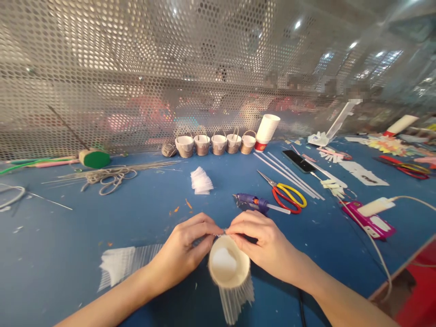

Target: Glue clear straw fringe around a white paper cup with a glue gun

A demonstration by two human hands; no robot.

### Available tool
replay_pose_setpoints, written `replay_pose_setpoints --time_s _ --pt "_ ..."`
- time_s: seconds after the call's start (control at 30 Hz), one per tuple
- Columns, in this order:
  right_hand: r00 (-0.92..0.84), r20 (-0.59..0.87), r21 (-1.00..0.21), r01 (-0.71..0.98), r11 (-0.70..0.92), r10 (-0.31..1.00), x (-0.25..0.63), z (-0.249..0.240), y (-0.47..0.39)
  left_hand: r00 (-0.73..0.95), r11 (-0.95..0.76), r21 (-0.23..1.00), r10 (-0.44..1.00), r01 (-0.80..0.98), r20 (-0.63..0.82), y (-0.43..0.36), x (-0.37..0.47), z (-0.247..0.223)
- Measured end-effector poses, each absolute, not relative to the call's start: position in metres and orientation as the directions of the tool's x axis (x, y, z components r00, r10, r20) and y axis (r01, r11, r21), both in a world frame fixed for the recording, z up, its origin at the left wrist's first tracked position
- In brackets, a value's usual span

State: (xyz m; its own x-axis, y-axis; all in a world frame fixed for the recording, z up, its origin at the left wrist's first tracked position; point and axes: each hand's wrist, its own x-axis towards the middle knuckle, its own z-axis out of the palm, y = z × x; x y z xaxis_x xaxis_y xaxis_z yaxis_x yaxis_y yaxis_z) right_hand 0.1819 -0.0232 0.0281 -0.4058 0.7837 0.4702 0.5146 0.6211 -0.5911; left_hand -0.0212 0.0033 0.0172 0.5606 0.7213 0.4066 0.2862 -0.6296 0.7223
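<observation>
A round cream-coloured cup [242, 268] stands at the bottom centre, seen from above, with something white inside. My left hand [190, 243] is at its upper left rim, thumb and fingertips pinched together. My right hand [260, 238] mirrors it at the upper right rim, fingertips also pinched. Between the two sets of fingertips a small thin strip shows, too small to make out. Translucent pleated material [235, 302] fans out below the cup. More pleated material [119, 265] lies left, partly behind my left forearm. A blue glue gun [252, 203] lies just beyond my right hand.
Several small handled buckets [219, 144] line the back beside stacked paper cups [267, 131]. Scissors [286, 195], white strips [289, 175], a phone [299, 161] and a magenta power strip [369, 220] with cables lie right. Twine [111, 175] and a green-faced roll [95, 158] lie left.
</observation>
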Motion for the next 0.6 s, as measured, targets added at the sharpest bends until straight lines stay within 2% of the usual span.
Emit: replay_pose_setpoints --time_s 0.27,0.6 --pt "-0.457 0.514 -0.42 0.604 0.678 0.726 0.1822 0.027 -0.0255 0.557 -0.657 0.704 0.702 0.269 0.443 0.0022 -0.022 0.0139" --pt "-0.492 0.512 -0.331 0.644 0.69 0.704 0.1808 0.031 -0.0273 0.588 -0.765 0.585 0.613 0.271 0.528 0.0025 -0.0235 0.0114"
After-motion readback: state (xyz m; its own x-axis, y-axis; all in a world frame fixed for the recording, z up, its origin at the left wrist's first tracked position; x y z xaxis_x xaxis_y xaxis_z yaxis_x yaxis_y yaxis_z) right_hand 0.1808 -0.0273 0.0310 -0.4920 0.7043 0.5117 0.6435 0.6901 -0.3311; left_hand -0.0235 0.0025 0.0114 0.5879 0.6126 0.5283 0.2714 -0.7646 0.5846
